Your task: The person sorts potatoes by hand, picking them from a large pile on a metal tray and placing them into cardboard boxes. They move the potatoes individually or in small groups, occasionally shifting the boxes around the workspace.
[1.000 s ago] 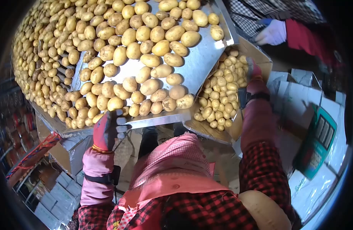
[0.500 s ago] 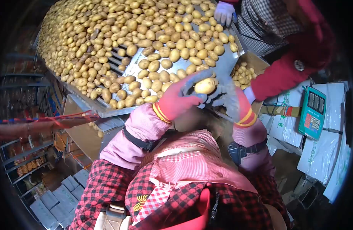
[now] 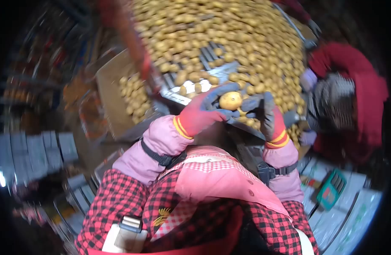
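Observation:
A yellow potato [image 3: 230, 101] rests in my left hand [image 3: 204, 109], a red glove with grey-blue fingers; the fingers lie above it and the thumb below. Just right of the potato is my right hand [image 3: 270, 117], gloved alike, its fingers apart with nothing between them. Both hands are over the near edge of a metal sorting table [image 3: 176, 97] heaped with potatoes [image 3: 263, 46]. Dark slots in the table show among the potatoes.
On the left stands a cardboard box [image 3: 108, 91] partly filled with potatoes. A co-worker in dark red sleeves [image 3: 369, 102] stands close on the right. Below them, a green scale [image 3: 331, 189] sits by plastic-wrapped white boxes [image 3: 352, 221]. More boxes [image 3: 34, 148] are stacked at left.
My view has swung left, bringing the potato box into fuller sight. My right hand has drawn away from the potato, which stays in my left hand.

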Available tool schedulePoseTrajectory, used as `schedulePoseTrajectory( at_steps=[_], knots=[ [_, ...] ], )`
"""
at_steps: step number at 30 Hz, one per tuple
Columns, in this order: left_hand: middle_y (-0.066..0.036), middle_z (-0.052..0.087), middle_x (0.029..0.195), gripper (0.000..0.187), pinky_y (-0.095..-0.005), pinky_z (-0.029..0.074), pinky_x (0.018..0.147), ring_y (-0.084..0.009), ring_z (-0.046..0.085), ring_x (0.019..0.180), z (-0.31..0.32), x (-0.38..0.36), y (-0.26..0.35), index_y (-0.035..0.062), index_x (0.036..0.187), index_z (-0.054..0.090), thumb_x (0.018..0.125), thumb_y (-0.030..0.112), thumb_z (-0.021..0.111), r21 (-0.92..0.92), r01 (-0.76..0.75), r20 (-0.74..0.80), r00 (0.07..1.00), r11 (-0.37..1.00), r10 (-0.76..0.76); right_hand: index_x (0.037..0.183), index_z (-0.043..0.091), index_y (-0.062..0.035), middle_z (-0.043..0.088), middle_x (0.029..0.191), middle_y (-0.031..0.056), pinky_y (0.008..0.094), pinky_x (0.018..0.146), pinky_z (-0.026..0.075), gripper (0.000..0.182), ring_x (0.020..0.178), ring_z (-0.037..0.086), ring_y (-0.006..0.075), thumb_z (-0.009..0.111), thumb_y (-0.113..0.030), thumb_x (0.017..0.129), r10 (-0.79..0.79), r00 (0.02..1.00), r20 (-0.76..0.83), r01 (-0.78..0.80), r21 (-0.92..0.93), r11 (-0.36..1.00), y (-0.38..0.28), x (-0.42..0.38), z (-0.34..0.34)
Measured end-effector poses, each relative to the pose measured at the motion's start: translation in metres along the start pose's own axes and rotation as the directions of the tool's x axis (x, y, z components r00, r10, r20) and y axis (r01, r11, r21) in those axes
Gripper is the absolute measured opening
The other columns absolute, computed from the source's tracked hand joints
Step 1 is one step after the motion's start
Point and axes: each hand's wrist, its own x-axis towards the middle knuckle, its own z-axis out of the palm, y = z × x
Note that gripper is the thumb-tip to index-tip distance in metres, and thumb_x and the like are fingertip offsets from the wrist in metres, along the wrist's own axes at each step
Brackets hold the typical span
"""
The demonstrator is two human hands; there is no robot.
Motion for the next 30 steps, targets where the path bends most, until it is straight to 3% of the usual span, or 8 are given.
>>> schedulePoseTrajectory(
  at_steps=[5, 11, 18, 20, 21, 24, 27, 30],
  knots=[
    [-0.009, 0.054, 0.129, 0.063, -0.0309, 0.050, 0.089, -0.0177, 0.058, 0.112, -0.064, -0.107, -0.011, 0.0033, 0.142, 0.040, 0.085, 0.003, 0.065, 0.012, 0.232, -0.153, 0.962, 0.973, -0.227, 0.098, 0.067, -0.0011, 0.068, 0.091, 0.0070, 0.0280, 0.075, 0.048, 0.065, 0.080, 0.062, 0.0158, 0.030, -0.055, 0.101, 0.134, 0.975, 0.177, -0.089, -0.238, 0.967, 0.017, 0.020, 0.035],
    [-0.011, 0.050, 0.137, 0.051, -0.0376, 0.040, 0.105, -0.0242, 0.052, 0.123, -0.119, -0.236, -0.044, 0.0017, 0.143, 0.036, 0.097, 0.016, 0.052, -0.126, -0.065, -0.649, 0.760, 0.990, -0.033, 0.112, 0.061, -0.0032, 0.066, 0.094, 0.0075, 0.0274, 0.069, 0.047, 0.055, 0.077, 0.058, 0.0143, 0.044, -0.053, 0.098, 0.504, 0.851, 0.150, -0.498, -0.077, 0.864, 0.094, 0.012, 0.038],
    [-0.012, 0.058, 0.127, 0.038, -0.0374, 0.045, 0.099, -0.0246, 0.057, 0.117, -0.216, -0.226, 0.028, 0.0020, 0.130, 0.052, 0.097, 0.020, 0.054, -0.364, -0.365, -0.843, 0.521, 0.857, -0.135, 0.111, 0.060, -0.0028, 0.065, 0.099, 0.0049, 0.0256, 0.072, 0.047, 0.056, 0.082, 0.060, 0.0140, 0.048, -0.055, 0.095, 0.560, 0.804, 0.203, -0.566, -0.033, 0.824, 0.126, 0.009, 0.056],
    [-0.012, 0.059, 0.123, 0.034, -0.0358, 0.045, 0.099, -0.0223, 0.057, 0.113, -0.275, -0.214, 0.071, 0.0027, 0.124, 0.055, 0.097, 0.022, 0.054, 0.426, -0.149, -0.763, 0.472, 0.893, 0.442, 0.111, 0.061, -0.0025, 0.065, 0.098, 0.0045, 0.0255, 0.072, 0.047, 0.057, 0.082, 0.060, 0.0139, 0.047, -0.056, 0.095, 0.573, 0.800, 0.177, -0.572, -0.066, 0.818, 0.121, 0.013, 0.056],
    [-0.012, 0.061, 0.120, 0.031, -0.0362, 0.044, 0.101, -0.0233, 0.057, 0.112, -0.280, -0.207, 0.097, 0.0036, 0.122, 0.057, 0.097, 0.022, 0.054, 0.738, 0.104, -0.646, 0.392, 0.666, 0.655, 0.111, 0.061, -0.0024, 0.065, 0.098, 0.0042, 0.0254, 0.072, 0.047, 0.057, 0.083, 0.060, 0.0138, 0.047, -0.056, 0.095, 0.579, 0.801, 0.155, -0.575, -0.074, 0.815, 0.119, 0.012, 0.055],
    [-0.018, 0.051, 0.136, 0.045, -0.0413, 0.033, 0.113, -0.0301, 0.050, 0.126, -0.268, -0.186, 0.148, -0.0002, 0.142, 0.036, 0.100, 0.014, 0.044, 0.478, -0.639, -0.568, 0.299, 0.603, 0.767, 0.104, 0.063, -0.0019, 0.065, 0.092, 0.0041, 0.0262, 0.068, 0.047, 0.051, 0.077, 0.058, 0.0130, 0.050, -0.051, 0.096, 0.506, 0.852, 0.137, -0.517, 0.064, 0.854, 0.120, 0.001, 0.052],
    [-0.022, 0.060, 0.116, 0.033, -0.0363, 0.050, 0.084, -0.0299, 0.059, 0.100, -0.136, -0.137, 0.158, 0.0009, 0.123, 0.059, 0.095, 0.016, 0.055, 0.697, -0.429, -0.280, 0.576, 0.575, 0.768, 0.099, 0.064, -0.0024, 0.064, 0.088, 0.0033, 0.0269, 0.066, 0.046, 0.047, 0.074, 0.055, 0.0124, 0.052, -0.047, 0.096, 0.485, 0.873, -0.055, -0.465, 0.208, 0.860, 0.124, -0.033, 0.032],
    [-0.015, 0.061, 0.089, 0.019, -0.0370, 0.047, 0.066, -0.0274, 0.058, 0.077, 0.008, -0.096, 0.167, 0.0008, 0.097, 0.062, 0.092, 0.019, 0.059, 0.907, -0.410, 0.312, 0.811, 0.100, 0.495, 0.104, 0.066, -0.0029, 0.066, 0.093, 0.0037, 0.0275, 0.069, 0.047, 0.045, 0.078, 0.057, 0.0126, 0.052, -0.046, 0.097, 0.507, 0.822, -0.260, -0.474, 0.180, 0.862, 0.122, -0.070, 0.016]
  ],
)
